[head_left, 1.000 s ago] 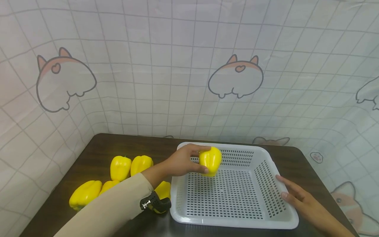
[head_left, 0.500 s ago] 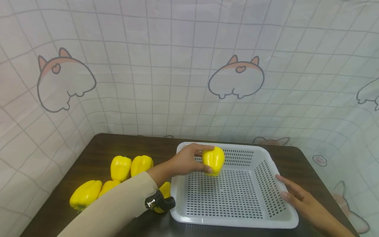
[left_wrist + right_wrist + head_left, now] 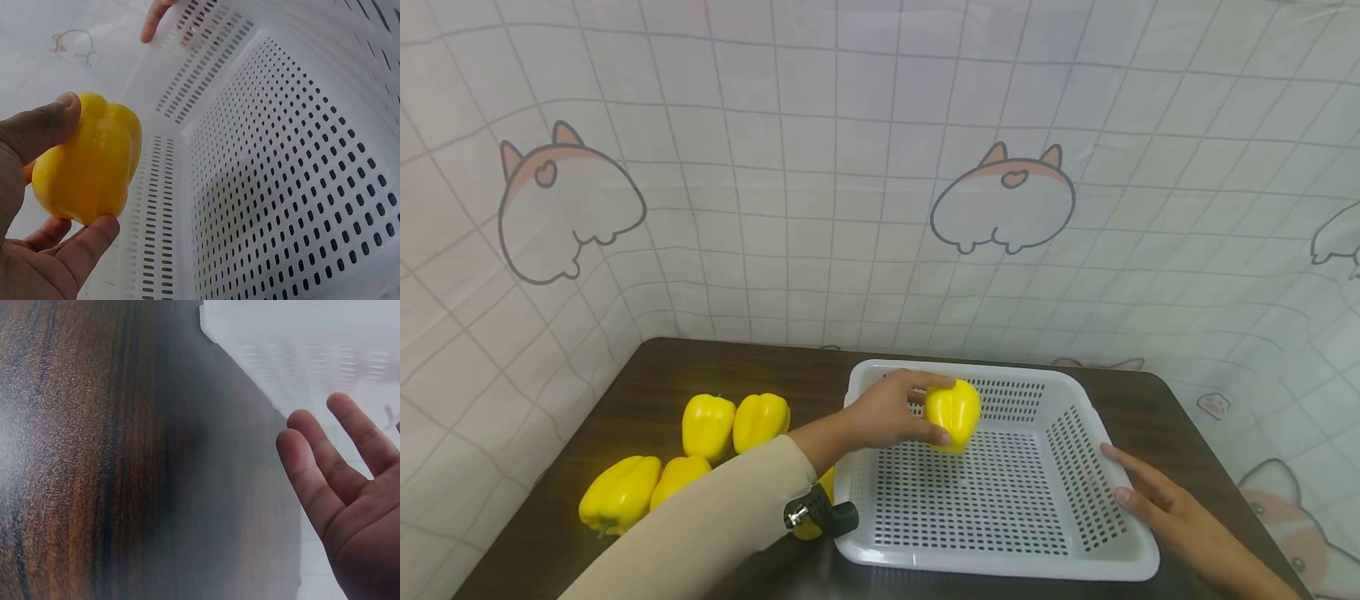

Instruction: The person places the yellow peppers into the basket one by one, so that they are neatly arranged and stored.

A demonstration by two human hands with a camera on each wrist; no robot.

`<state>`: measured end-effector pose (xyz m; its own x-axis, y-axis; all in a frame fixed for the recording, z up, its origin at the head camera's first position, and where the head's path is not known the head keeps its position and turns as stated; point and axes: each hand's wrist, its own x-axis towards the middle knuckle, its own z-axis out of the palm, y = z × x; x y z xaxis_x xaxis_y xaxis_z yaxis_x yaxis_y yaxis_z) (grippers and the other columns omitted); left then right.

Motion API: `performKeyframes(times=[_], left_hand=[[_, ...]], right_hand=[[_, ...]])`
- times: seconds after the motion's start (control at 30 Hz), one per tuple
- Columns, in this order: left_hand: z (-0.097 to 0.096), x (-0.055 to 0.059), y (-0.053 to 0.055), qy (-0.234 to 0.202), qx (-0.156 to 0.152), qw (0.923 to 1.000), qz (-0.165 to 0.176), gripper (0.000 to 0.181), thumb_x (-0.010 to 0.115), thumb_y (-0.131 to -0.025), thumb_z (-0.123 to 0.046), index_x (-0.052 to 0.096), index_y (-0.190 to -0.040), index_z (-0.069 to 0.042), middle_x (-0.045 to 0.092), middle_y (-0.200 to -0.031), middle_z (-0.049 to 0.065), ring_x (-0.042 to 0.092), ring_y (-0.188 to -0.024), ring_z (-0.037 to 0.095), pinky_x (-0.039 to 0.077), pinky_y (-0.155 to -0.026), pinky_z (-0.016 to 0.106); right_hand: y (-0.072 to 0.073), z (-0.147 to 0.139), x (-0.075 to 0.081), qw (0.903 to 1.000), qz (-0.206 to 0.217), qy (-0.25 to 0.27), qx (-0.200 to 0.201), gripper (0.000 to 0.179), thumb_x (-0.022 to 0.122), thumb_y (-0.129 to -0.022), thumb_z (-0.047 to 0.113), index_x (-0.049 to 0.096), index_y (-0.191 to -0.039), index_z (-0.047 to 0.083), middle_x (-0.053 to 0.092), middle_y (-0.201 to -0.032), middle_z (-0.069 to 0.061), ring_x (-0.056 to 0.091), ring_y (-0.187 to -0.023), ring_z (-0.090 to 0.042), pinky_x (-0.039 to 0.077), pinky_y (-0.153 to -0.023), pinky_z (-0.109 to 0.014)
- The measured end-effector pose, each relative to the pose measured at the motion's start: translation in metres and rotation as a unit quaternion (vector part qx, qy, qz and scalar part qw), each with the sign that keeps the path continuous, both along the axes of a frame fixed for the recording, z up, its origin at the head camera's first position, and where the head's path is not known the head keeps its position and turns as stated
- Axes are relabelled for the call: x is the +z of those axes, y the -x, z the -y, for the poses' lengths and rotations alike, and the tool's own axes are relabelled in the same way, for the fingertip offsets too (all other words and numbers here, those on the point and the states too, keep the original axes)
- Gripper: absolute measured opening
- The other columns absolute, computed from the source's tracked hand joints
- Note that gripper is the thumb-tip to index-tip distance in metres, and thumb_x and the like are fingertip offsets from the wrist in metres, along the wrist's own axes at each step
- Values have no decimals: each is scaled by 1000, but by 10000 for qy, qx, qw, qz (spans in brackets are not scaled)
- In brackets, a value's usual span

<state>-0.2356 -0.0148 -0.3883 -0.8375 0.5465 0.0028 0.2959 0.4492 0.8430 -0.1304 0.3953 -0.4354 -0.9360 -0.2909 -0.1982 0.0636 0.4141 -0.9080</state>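
My left hand (image 3: 891, 414) grips a yellow bell pepper (image 3: 953, 415) between thumb and fingers, over the left part of a white perforated plastic basket (image 3: 1000, 566). In the left wrist view the pepper (image 3: 94, 162) is held by its sides, with the basket's slotted floor (image 3: 269, 181) beyond it. My right hand (image 3: 1172, 508) is at the basket's right rim, its fingertips right at the edge. Seen from the right wrist, its fingers (image 3: 312, 472) are extended beside the basket's outer wall (image 3: 300, 359).
Several more yellow bell peppers (image 3: 707, 427) lie on the dark wooden table (image 3: 662, 371) left of the basket, one partly hidden behind the left wrist's camera strap (image 3: 820, 510). A white gridded curtain (image 3: 820, 208) with cartoon dogs hangs behind the table.
My left hand has shifted slightly to the right with the pepper, further over the basket. The right hand and the basket have stayed in place.
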Motion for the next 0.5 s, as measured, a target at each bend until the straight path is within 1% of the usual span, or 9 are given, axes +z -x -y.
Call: performKeyframes(times=[0.23, 0.37, 0.5], left_hand=[[-7, 1, 2, 155, 41, 9999, 22, 77, 92, -77, -29, 58, -146, -32, 53, -147, -3, 59, -125, 25, 56, -92, 37], [-13, 3, 3, 133, 22, 9999, 46, 77, 92, -76, -29, 58, -146, -32, 54, -146, -3, 59, -125, 24, 56, -91, 36], [-19, 2, 5, 62, 64, 9999, 81, 78, 93, -76, -28, 58, -146, -31, 55, -145, -3, 59, -124, 24, 57, -89, 34]], right_hand=[[1, -3, -1, 9997, 50, 118, 210, 60, 38, -113, 20, 9, -166, 18, 23, -153, -43, 66, -111, -27, 61, -81, -43], [1, -4, -1, 9997, 75, 111, 220, 61, 38, -113, 21, 8, -166, 18, 22, -153, -43, 67, -111, -26, 61, -81, -44], [1, -4, -2, 9997, 41, 119, 217, 60, 38, -113, 21, 9, -166, 18, 23, -152, -43, 67, -111, -26, 61, -81, -43]])
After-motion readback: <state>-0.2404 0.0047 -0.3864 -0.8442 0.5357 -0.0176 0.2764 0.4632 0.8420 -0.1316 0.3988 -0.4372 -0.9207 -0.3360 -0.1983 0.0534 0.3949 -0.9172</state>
